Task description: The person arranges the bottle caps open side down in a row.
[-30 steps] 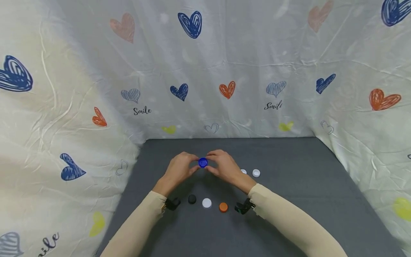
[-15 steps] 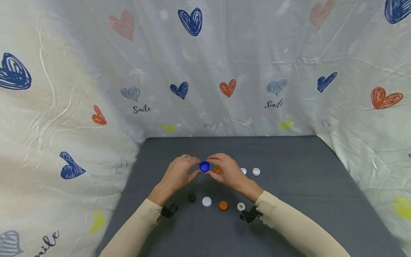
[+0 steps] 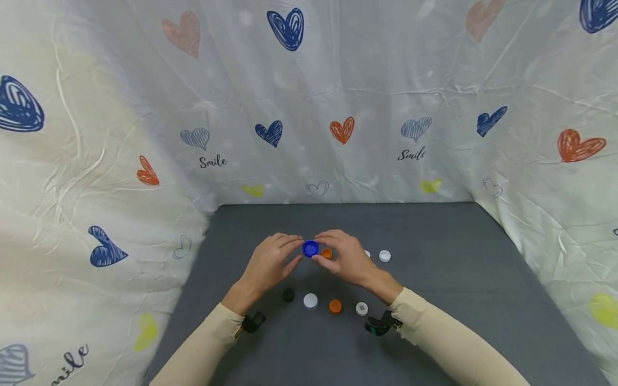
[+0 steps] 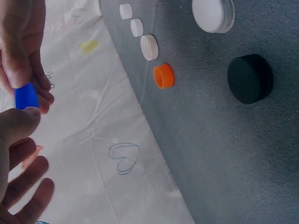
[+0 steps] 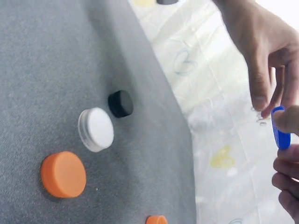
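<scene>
A blue bottle cap (image 3: 310, 249) is held up over the far part of the table, its round face towards the head camera. My right hand (image 3: 345, 258) pinches it by thumb and fingers from the right. On its other side is my left hand (image 3: 271, 262), with thumb and fingers spread a little apart right at the cap's edge. From the right wrist view, the left thumb (image 5: 259, 88) hangs clear of the blue cap (image 5: 280, 128). Just behind the right fingers, an orange cap (image 3: 326, 253) lies on the table, partly covered by the hand.
Nearer me on the grey table (image 3: 434, 321) runs a row of caps: black (image 3: 288, 295), white (image 3: 310, 301), orange (image 3: 335, 306) and a smaller white one (image 3: 361, 309). Farther back are white caps (image 3: 384, 256), one partly behind the right hand. A heart-printed cloth (image 3: 309, 107) surrounds the table.
Both hands have shifted slightly right and nearer with the blue cap. My left fingers have come away from it. The far orange cap and the small near white one have come into view.
</scene>
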{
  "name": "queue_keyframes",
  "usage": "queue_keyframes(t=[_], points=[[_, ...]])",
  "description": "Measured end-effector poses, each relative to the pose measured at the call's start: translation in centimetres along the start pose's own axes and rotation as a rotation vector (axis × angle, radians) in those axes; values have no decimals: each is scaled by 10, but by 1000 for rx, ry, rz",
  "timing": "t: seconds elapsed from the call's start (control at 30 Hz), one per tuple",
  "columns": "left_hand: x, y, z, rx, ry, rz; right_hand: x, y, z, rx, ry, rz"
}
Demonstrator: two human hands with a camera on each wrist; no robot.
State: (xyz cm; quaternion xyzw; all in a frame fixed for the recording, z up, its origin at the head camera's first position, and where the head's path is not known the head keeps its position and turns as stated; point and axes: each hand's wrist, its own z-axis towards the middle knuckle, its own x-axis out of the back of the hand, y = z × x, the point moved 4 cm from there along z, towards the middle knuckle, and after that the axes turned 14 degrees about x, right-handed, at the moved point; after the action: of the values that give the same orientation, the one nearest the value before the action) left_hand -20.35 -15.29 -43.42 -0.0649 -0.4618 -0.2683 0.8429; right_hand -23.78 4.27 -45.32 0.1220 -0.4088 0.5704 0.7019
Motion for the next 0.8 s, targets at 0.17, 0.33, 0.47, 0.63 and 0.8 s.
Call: queue_keyframes(t=[0.17,0.33,0.47,0.63,0.8], points=[[0,0,-2,-50,71,-27,1,-2,0,-43,-14,91],[2,0,-4,-71,106,-53,1,-3,-1,-112,-36,170],[1,-1,-4,-20,87,-101,2,-3,-2,-119,-29,162],[-3,-5,-5,151,17,-265,5,-2,-1,-35,8,66],[-8,-11,-6,326,-93,-479,8,-4,-2,85,39,2]])
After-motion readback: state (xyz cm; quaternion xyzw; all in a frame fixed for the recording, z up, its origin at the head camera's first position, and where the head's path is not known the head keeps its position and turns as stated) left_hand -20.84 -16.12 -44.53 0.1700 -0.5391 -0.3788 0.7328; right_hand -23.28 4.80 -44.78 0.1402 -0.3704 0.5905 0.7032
